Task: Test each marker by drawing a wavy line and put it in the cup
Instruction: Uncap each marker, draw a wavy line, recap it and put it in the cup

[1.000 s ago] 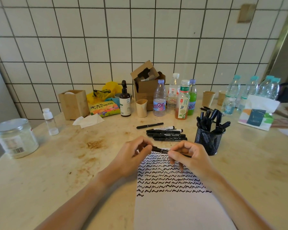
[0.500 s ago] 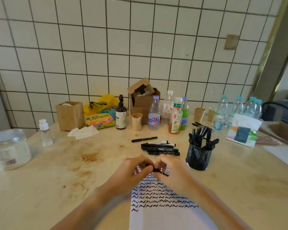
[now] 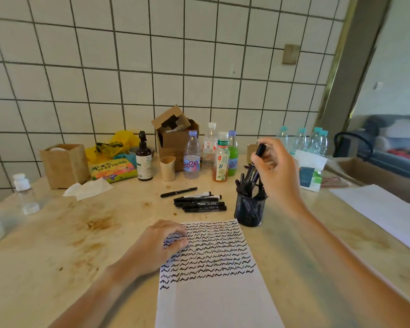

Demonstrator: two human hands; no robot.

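While the right hand (image 3: 278, 172) hangs above the black mesh cup (image 3: 249, 211), its fingers and thumb pinch one black marker (image 3: 259, 154) held nearly upright, top end poking out above the fingers and lower end down among the markers already standing in the cup. Those stand in a dark bunch too tangled to count. The left hand (image 3: 160, 245) rests on the upper left corner of the sheet of paper (image 3: 213, 292), fingers loosely bent and gripping nothing; its fingertips cover a few strokes. Thirteen or so rows of black wavy lines fill the sheet's upper half, the last row a single short squiggle at the left edge, and the near edge of the sheet is cut off by the frame.

Just behind the paper lies a cluster of about five markers (image 3: 200, 203) side by side, overlapping so the count is unsure, with one loose marker (image 3: 178, 192) apart to their left. Farther back stand four drink bottles (image 3: 191, 157) in a group, and about four water bottles (image 3: 314, 142) to the right, partly hidden by the raised hand. One brown spray bottle (image 3: 144, 159), one small paper cup (image 3: 167, 168) and one open cardboard box (image 3: 175, 136) stand near them.

Everything sits on a pale, stained table (image 3: 81, 233) against a white tiled wall (image 3: 152, 67).
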